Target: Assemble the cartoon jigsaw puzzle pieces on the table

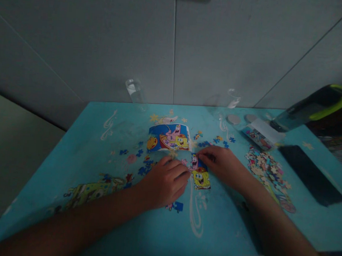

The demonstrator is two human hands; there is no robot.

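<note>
A partly joined jigsaw puzzle [201,179] lies flat on the table, showing a yellow cartoon face and a pink one above it. My right hand [223,163] pinches at its upper right edge, thumb and forefinger together on a jigsaw piece there. At the left edge rests my left hand [169,180], fingers curled and close together; what they grip, if anything, is hidden. Just behind the hands lies the printed picture sheet [170,137] with the same cartoon figures. Loose blue pieces [146,168] are beside my left hand, and a small joined blue-and-pink bit [178,206] lies in front of it.
More blue pieces [213,142] lie behind my right hand. A pile of mixed pieces [266,169], a dark flat case [311,175], an open box [260,136] and a tilted bottle [310,104] are at right. Clear jars [136,92] stand along the wall.
</note>
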